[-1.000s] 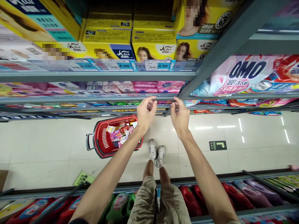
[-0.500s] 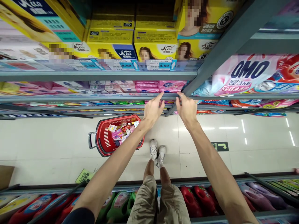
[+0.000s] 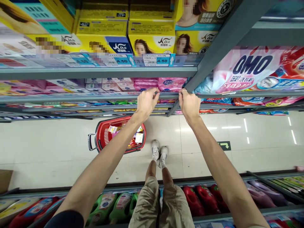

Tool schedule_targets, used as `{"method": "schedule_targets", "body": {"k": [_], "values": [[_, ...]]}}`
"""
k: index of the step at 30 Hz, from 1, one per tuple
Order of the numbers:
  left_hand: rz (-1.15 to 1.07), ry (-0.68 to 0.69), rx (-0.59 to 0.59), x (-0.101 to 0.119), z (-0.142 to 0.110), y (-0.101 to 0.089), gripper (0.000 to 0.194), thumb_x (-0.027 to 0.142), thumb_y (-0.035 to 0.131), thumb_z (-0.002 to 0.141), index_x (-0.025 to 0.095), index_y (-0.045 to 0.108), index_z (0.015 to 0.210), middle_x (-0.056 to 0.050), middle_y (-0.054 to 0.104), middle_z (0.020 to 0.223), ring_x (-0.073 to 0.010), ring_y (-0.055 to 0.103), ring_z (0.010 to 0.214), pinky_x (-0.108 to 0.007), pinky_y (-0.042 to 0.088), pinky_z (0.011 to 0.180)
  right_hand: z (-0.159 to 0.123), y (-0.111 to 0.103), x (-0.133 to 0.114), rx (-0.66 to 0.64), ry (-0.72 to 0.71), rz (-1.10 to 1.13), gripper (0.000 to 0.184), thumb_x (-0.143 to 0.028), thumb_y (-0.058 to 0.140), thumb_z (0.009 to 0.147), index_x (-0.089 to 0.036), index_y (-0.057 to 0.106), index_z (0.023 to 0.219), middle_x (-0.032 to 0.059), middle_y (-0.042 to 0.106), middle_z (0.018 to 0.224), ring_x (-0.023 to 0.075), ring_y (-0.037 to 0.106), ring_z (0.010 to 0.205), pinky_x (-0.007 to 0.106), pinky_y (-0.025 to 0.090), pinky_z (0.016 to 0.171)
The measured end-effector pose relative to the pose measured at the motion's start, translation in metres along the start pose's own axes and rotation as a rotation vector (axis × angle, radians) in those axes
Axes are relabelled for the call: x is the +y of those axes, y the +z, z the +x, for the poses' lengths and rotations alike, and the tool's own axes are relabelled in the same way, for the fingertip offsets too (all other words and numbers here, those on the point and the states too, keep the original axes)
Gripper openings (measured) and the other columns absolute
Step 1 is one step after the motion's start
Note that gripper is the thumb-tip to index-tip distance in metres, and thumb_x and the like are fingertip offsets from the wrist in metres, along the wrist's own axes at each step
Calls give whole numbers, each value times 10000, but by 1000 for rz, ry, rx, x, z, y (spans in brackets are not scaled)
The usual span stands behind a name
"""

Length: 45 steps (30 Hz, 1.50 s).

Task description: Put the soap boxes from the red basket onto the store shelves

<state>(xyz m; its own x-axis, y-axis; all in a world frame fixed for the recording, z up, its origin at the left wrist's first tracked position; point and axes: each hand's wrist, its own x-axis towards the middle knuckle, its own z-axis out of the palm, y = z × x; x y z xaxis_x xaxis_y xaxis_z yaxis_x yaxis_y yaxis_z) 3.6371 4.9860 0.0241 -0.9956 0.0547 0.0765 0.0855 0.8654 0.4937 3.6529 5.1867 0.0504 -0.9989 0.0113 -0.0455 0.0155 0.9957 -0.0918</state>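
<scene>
My left hand point(image 3: 147, 100) is at the front edge of a grey shelf point(image 3: 95, 98), its fingers curled in below the pink wrapped packs point(image 3: 146, 84). My right hand point(image 3: 189, 103) is bent over the same edge, beside the grey upright post point(image 3: 209, 63). A ring shows on one of its fingers. Another pink pack point(image 3: 172, 83) lies on the shelf between the two hands. What the fingertips close on, if anything, is hidden.
Yellow boxes point(image 3: 152, 34) with price tags fill the shelf above. An OMO bag point(image 3: 251, 69) lies to the right. A red shopping basket point(image 3: 103, 128) holding several packs stands on the floor, left of my shoes point(image 3: 159, 152). Behind me are green bottles point(image 3: 121, 205) and red bottles point(image 3: 193, 199).
My left hand has moved a little left, and its stretched index finger has curled in. My right hand's fingers have closed more at the shelf edge. The view has shifted slightly.
</scene>
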Motion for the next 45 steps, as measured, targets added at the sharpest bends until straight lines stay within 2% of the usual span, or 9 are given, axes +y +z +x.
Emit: {"method": "schedule_targets", "body": {"k": [4,13,19,24,29,32,35,40,45], "values": [[-16,3,45,1,3,7,194,330,626,990,263,783,1082,-50,803,886,-264,716,834,-328,455,727,3,1,0,8,-10,-19,378,-337,349,1106,-199,650,1288,145,798,953,291,749,858,344,442,734],[-44,-17,62,-2,2,11,189,339,595,1012,272,767,1057,-77,782,991,-273,698,875,-335,436,751,2,2,1,8,-23,-12,418,-330,306,1120,-191,647,1318,157,795,948,299,753,860,352,453,738],[-51,-73,74,-3,3,17,213,377,599,1021,279,779,1077,-36,715,755,-249,666,750,-322,405,717,2,5,2,20,-22,-16,420,-339,306,1120,-210,655,1315,156,792,968,305,754,874,364,457,756],[-74,-59,121,-6,3,19,207,401,651,990,257,785,1053,-13,683,687,-228,650,705,-317,414,726,4,3,0,28,1,-37,410,-298,320,1107,-178,667,1288,175,785,958,297,750,885,352,447,746],[-98,-33,246,-30,-17,14,262,404,582,1021,239,758,1123,27,633,642,-159,599,613,-277,411,697,-4,9,2,73,-54,54,380,-361,375,1109,-188,654,1302,129,803,955,271,747,879,330,431,745],[-16,-55,238,-53,-25,13,222,368,603,1002,239,752,1105,28,647,651,-159,609,599,-276,407,683,-6,21,-8,51,-159,110,391,-404,388,1116,-204,659,1315,110,817,967,266,754,897,315,421,747],[45,-85,205,-69,-22,11,247,378,636,982,236,703,1172,17,684,698,-175,654,644,-274,419,688,1,27,-31,8,-206,80,422,-422,384,1118,-178,628,1361,146,814,1005,284,758,922,318,429,759],[31,-82,138,-74,-12,5,339,368,653,975,231,636,1285,5,701,739,-191,695,746,-264,452,738,17,25,-62,-14,-231,23,453,-404,408,1112,-146,516,1468,174,798,1024,298,756,965,331,443,788],[3,-99,137,-73,-9,3,272,380,629,988,237,687,1211,-13,696,725,-231,704,786,-308,480,816,22,25,-61,-8,-254,-13,452,-413,357,1124,-141,553,1427,179,795,998,312,754,947,345,438,780]]}}
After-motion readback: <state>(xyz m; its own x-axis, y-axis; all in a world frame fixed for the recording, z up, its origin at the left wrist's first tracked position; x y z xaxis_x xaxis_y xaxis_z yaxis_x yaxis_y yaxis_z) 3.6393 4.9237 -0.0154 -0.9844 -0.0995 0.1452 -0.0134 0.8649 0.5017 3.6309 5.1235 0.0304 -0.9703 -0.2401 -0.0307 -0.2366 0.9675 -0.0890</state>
